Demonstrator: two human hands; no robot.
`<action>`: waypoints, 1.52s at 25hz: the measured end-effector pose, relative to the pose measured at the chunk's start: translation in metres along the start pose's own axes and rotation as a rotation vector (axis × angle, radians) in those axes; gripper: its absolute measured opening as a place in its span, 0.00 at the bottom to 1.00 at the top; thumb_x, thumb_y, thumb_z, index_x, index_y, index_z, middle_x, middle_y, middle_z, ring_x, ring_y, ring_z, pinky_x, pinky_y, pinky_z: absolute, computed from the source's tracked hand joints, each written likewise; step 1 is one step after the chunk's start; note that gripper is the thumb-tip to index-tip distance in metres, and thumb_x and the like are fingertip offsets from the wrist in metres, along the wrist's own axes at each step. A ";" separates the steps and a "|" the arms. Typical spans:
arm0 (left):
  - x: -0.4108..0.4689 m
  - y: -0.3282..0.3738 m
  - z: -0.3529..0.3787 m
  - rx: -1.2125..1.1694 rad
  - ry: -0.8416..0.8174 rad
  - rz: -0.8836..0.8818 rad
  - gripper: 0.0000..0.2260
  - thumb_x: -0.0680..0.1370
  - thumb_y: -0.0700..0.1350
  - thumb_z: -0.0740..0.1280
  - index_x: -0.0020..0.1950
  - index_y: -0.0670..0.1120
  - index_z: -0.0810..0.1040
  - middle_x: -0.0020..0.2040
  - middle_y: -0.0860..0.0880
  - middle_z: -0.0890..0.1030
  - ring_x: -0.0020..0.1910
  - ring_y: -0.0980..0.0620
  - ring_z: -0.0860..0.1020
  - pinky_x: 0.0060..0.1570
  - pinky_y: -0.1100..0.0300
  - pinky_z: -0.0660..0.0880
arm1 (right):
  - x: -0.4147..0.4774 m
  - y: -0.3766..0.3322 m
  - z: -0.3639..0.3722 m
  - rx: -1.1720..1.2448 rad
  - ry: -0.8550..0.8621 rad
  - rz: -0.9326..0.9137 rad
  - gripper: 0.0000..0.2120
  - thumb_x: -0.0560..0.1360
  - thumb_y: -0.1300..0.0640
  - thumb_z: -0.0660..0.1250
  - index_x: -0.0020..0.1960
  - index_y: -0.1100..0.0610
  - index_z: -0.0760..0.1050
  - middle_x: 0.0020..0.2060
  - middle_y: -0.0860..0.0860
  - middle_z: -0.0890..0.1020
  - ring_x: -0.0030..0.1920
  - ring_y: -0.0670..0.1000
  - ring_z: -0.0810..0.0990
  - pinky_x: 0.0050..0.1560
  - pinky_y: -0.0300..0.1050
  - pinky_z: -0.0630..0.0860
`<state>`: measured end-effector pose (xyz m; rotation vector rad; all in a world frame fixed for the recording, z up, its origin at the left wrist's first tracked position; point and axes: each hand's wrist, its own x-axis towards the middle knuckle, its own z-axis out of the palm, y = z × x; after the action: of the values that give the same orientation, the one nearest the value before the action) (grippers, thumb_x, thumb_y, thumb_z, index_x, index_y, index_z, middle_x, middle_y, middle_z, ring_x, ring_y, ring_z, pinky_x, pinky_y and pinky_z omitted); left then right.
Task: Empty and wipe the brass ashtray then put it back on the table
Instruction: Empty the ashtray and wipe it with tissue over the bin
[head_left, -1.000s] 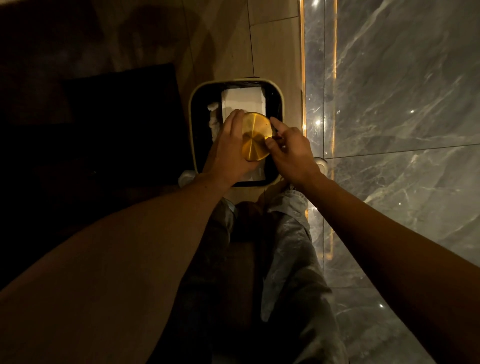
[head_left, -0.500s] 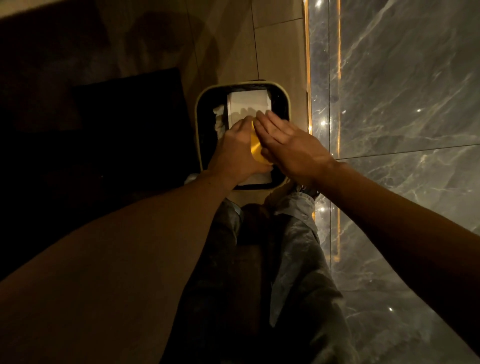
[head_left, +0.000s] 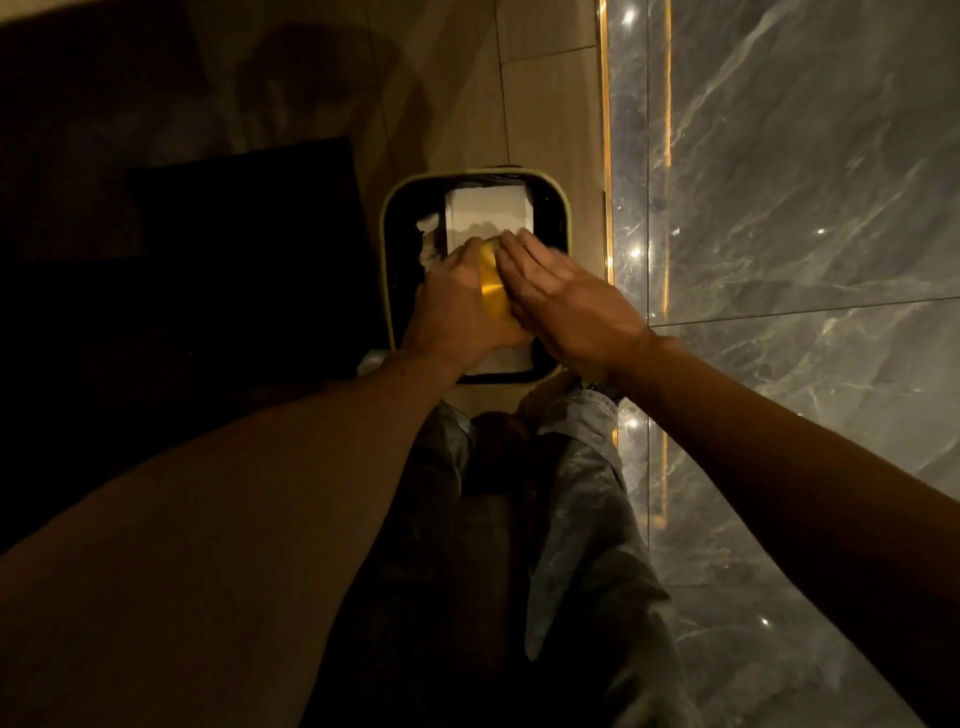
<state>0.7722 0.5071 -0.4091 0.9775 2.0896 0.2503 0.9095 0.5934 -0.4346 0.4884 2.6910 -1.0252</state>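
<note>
Emptying step in hand: the left hand grips the brass ashtray, tipped on edge over the waste bin. The right hand lies flat against its underside, fingers straight and holding nothing, seemingly tapping. Next comes the wipe, which needs a cloth; none shows here.

I'm looking down in dim, warm light at a beige tiled floor; its thin grout lines run away from me. On my right stands a grey marble wall with pale veins — 2 glowing amber strips run along its base, with small glints on the polished stone; to my left a dark, nearly black mat covers the floor.
</note>
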 end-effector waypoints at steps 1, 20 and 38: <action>-0.001 -0.001 0.000 0.019 -0.014 -0.009 0.41 0.59 0.56 0.81 0.66 0.44 0.71 0.61 0.44 0.79 0.59 0.44 0.78 0.53 0.57 0.73 | -0.001 -0.001 0.000 -0.006 -0.032 -0.028 0.27 0.83 0.55 0.53 0.78 0.61 0.49 0.78 0.59 0.54 0.78 0.57 0.50 0.76 0.56 0.57; -0.003 -0.003 -0.002 0.048 -0.060 -0.016 0.44 0.59 0.57 0.81 0.70 0.44 0.68 0.64 0.44 0.78 0.62 0.44 0.76 0.59 0.56 0.72 | -0.010 -0.008 0.001 0.036 -0.041 0.037 0.27 0.82 0.56 0.54 0.78 0.60 0.49 0.78 0.58 0.53 0.78 0.57 0.50 0.75 0.55 0.61; -0.008 0.002 -0.002 -0.014 -0.057 -0.016 0.39 0.59 0.55 0.81 0.65 0.45 0.72 0.61 0.47 0.80 0.60 0.47 0.78 0.51 0.63 0.69 | -0.007 -0.006 -0.001 0.039 0.103 0.069 0.27 0.82 0.57 0.53 0.77 0.61 0.48 0.77 0.54 0.48 0.77 0.52 0.45 0.77 0.49 0.50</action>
<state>0.7754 0.5027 -0.4020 0.9487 2.0409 0.2262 0.9133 0.5886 -0.4283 0.6535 2.7259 -1.0632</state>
